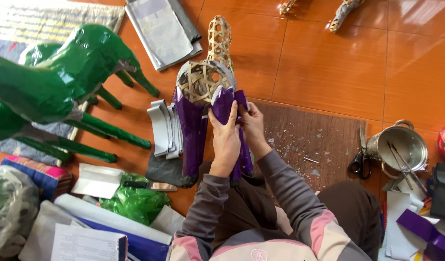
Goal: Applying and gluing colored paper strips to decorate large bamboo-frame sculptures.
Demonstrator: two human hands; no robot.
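Grey long sleeves, pink and cream panels at the upper arms, dark brown trousers, bare hands (226, 137)
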